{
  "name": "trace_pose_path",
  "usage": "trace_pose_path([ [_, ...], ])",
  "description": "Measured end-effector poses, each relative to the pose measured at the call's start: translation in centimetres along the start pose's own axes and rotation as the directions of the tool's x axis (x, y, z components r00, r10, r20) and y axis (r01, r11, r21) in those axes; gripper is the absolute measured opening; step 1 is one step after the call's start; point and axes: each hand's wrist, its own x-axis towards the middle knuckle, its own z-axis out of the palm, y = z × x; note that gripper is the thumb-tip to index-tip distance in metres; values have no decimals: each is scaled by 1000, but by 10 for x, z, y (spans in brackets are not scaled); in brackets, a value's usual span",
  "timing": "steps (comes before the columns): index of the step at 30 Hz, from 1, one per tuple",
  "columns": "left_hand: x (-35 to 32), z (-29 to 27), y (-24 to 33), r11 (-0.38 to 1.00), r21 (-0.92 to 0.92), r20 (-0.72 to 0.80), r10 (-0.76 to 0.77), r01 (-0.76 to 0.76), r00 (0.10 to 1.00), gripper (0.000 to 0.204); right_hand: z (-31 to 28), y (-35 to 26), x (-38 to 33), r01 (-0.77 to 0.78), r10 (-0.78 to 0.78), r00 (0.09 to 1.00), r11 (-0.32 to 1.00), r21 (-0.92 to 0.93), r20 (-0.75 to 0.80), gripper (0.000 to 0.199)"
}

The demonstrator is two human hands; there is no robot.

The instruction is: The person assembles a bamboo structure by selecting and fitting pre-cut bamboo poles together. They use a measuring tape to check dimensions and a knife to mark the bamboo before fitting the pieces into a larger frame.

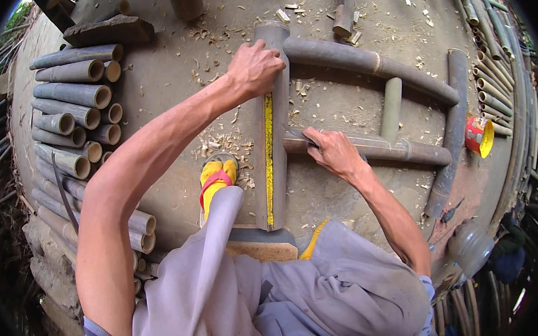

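Observation:
A thick grey bamboo pole (285,98) lies lengthwise in front of me, with a yellow measuring tape (270,161) stretched straight along it. My left hand (254,69) is closed over the far part of the pole, with the tape running out from beneath it. My right hand (335,152) is closed at the near bamboo crossbar (380,146), close to where it meets the pole. A dark, narrow thing shows at its fingertips; its kind is unclear. A second crossbar (361,61) runs farther off, and a short greenish bamboo piece (391,111) joins the two.
Cut bamboo tubes (73,94) are stacked at the left. Another bamboo pole (450,124) closes the frame at the right, beside a red and yellow container (479,136). Wood chips (230,149) litter the ground near my yellow-covered foot (215,179). A clear plastic jug (470,247) sits at the lower right.

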Motion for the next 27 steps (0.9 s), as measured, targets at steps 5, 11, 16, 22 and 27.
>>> trace_pose_path([
  [5,-1,-1,0,1000,-15,4,-3,3,1000,27,-1,0,9,2,-1,999,1000,-31,40,26],
  [11,-1,1,0,1000,-10,-1,-10,10,1000,27,-1,-1,15,30,-29,999,999,-36,26,27],
  [16,-1,1,1,1000,-26,-24,-8,7,1000,27,-1,0,16,14,-11,998,998,-55,61,25],
  [22,-4,2,-2,1000,-4,-13,-8,8,1000,37,-2,-3,21,14,-7,996,997,-77,90,25],
  [27,-2,1,-5,999,-49,6,-18,19,1000,26,-15,10,12,-69,82,991,991,-115,110,20],
])
